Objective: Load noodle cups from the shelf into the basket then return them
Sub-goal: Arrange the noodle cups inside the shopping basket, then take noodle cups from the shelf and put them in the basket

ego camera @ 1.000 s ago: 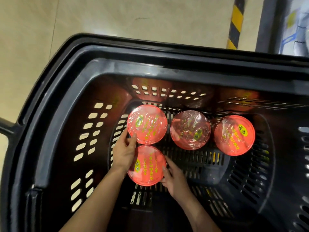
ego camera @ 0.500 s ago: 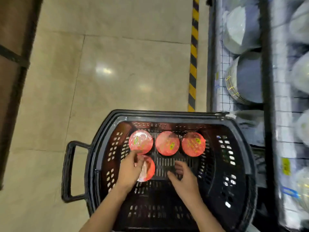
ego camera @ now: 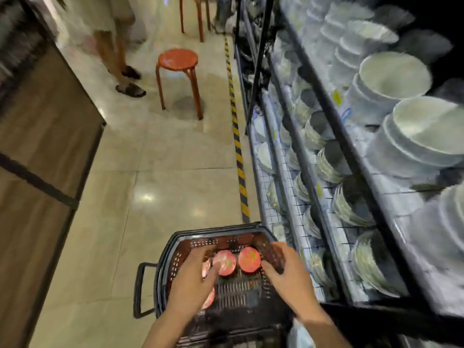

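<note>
A black plastic basket [ego camera: 162, 270] stands on the floor at the bottom of the view. Red-lidded noodle cups sit inside it: one [ego camera: 224, 262] in the middle of the far row and one [ego camera: 249, 258] to its right. Two more show only as red slivers beside and under my left hand [ego camera: 193, 280]. That hand hovers over the basket's left half with fingers extended and holds nothing. My right hand [ego camera: 288, 277] hovers over the right rim, its fingers loosely bent and empty.
A shelf rack [ego camera: 334, 156] full of white bowls and stacked plates runs along the right. A yellow-black floor stripe [ego camera: 236, 139] edges it. A red stool [ego camera: 177, 62] and a person's legs [ego camera: 113, 51] stand ahead. A wooden counter [ego camera: 42, 146] is on the left.
My head has lifted, so the basket looks small and low. Both hands let go of the near cup and rose above the basket; the right one moved toward the right rim.
</note>
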Demonstrator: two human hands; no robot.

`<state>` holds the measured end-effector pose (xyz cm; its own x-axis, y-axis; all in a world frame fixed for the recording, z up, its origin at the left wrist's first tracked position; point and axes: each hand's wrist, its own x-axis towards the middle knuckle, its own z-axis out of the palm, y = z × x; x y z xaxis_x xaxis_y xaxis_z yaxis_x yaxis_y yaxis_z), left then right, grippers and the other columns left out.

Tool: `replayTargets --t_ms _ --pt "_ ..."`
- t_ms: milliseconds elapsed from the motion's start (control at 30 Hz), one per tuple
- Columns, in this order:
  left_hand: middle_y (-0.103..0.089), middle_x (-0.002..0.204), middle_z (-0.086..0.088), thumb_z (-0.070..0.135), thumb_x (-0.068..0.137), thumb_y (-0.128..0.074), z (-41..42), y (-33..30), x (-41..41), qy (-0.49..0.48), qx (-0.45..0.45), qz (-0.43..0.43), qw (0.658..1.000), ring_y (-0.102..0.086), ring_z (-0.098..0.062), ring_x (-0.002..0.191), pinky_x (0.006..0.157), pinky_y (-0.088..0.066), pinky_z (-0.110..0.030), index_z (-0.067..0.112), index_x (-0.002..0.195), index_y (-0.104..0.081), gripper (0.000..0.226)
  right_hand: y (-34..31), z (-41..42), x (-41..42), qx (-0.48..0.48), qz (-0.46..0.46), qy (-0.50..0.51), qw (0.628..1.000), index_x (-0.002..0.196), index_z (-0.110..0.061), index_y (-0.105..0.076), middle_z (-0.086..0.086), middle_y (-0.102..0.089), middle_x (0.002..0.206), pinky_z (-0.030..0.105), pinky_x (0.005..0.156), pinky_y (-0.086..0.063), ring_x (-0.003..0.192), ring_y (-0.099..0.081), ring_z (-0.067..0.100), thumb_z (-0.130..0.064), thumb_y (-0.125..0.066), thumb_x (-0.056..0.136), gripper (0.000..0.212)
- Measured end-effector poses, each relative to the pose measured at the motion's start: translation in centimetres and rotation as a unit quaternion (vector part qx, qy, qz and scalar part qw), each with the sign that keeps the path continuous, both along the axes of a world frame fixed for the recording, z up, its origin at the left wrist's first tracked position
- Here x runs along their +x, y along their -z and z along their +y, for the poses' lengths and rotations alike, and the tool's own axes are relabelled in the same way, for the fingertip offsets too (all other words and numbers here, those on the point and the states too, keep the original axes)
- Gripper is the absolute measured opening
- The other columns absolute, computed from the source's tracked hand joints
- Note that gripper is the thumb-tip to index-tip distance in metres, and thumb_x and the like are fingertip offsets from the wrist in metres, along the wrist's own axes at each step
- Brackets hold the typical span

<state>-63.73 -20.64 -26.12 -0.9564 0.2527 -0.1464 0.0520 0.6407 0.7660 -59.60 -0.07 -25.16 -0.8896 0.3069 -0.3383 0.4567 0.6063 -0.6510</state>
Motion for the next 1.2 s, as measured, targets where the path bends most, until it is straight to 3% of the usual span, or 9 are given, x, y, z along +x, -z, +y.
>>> replayTargets --t_ms 133,300,433,500,600,667,800,967,1200 --pt "-0.057 0.109 0.011 0.063 0.071 -0.033 0.8 -4.4 1.6 0.027 0.035 0.044 0.998 -0.056 -0.008 0.103 0.083 -0.038 -0.018 0.028 0.118 -0.053 0.062 -4.6 0.8 2.7 0.014 0.049 0.035 0.998 0.126 -0.027 -0.047 -0.013 -0.050 0.113 0.016 0.082 -0.034 0.113 -0.052 0.011 -0.030 -0.065 0.086 0.044" --pt "-0.053 0.107 0.016 0.066 0.067 -0.035 2.2 -7.0 1.9 0.126 0.064 0.069 0.988 -0.055 -0.003 0.103 0.084 -0.035 -0.011 0.036 0.112 -0.047 0.056 -7.9 0.2 7.1 0.002 0.094 0.129 0.987 0.103 -0.049 -0.037 -0.017 -0.046 0.110 0.015 0.082 -0.034 0.102 -0.050 0.004 -0.032 -0.066 0.085 0.039" --pt "-0.053 0.105 0.020 0.057 0.073 -0.045 2.9 -8.2 2.0 0.251 0.070 0.090 0.961 -0.053 0.004 0.099 0.083 -0.031 0.002 0.035 0.110 -0.051 0.043 -8.7 -2.1 12.1 0.027 0.106 0.248 0.963 0.113 -0.038 -0.044 -0.013 -0.050 0.113 0.017 0.086 -0.037 0.110 -0.052 0.007 -0.032 -0.068 0.084 0.039" --pt "-0.052 0.107 0.021 0.061 0.070 -0.040 3.4 -8.2 2.4 0.308 0.071 0.095 0.944 -0.051 0.008 0.098 0.081 -0.030 0.004 0.035 0.111 -0.051 0.050 -8.7 -3.7 14.3 0.043 0.105 0.295 0.949 0.117 -0.039 -0.042 -0.015 -0.046 0.116 0.012 0.086 -0.038 0.116 -0.051 0.007 -0.033 -0.067 0.084 0.042" --pt "-0.047 0.111 0.019 0.052 0.080 -0.047 4.5 -9.2 4.4 0.424 0.063 0.099 0.898 -0.046 0.006 0.105 0.084 -0.028 -0.001 0.030 0.120 -0.049 0.046 -9.3 -6.7 18.6 0.054 0.108 0.388 0.914 0.108 -0.046 -0.035 -0.016 -0.045 0.115 0.004 0.077 -0.036 0.114 -0.050 0.003 -0.036 -0.066 0.084 0.040" --pt "-0.046 0.112 0.016 0.038 0.085 -0.054 5.7 -9.6 6.7 0.497 0.068 0.109 0.858 -0.048 0.002 0.107 0.085 -0.029 -0.004 0.024 0.123 -0.052 0.040 -9.4 -9.0 22.5 0.065 0.110 0.454 0.882 0.106 -0.051 -0.035 -0.016 -0.046 0.120 0.009 0.082 -0.036 0.112 -0.050 0.002 -0.039 -0.064 0.085 0.038" --pt "-0.049 0.107 0.020 0.044 0.083 -0.049 7.3 -10.4 14.1 0.596 0.076 0.112 0.792 -0.052 -0.001 0.100 0.082 -0.034 -0.006 0.025 0.119 -0.057 0.042 -10.0 -13.9 30.4 0.070 0.093 0.564 0.818 0.099 -0.064 -0.038 -0.027 -0.042 0.114 0.008 0.086 -0.033 0.112 -0.048 0.000 -0.037 -0.064 0.085 0.041" --pt "-0.043 0.118 0.016 0.035 0.093 -0.049 7.8 -12.0 25.4 0.718 0.097 0.102 0.682 -0.047 -0.003 0.115 0.093 -0.029 -0.009 0.028 0.128 -0.044 0.036 -10.3 -19.4 39.6 0.073 0.100 0.695 0.708 0.103 -0.051 -0.033 -0.015 -0.047 0.111 0.012 0.082 -0.035 0.104 -0.049 0.003 -0.033 -0.066 0.085 0.041" --pt "-0.043 0.123 0.021 0.039 0.093 -0.049 5.1 -12.7 40.0 0.787 0.109 0.084 0.602 -0.044 0.001 0.119 0.094 -0.033 -0.012 0.041 0.126 -0.038 0.035 -9.9 -25.1 51.9 0.092 0.122 0.797 0.585 0.107 -0.039 -0.044 -0.009 -0.054 0.113 0.018 0.085 -0.040 0.104 -0.056 0.010 -0.025 -0.072 0.080 0.041"
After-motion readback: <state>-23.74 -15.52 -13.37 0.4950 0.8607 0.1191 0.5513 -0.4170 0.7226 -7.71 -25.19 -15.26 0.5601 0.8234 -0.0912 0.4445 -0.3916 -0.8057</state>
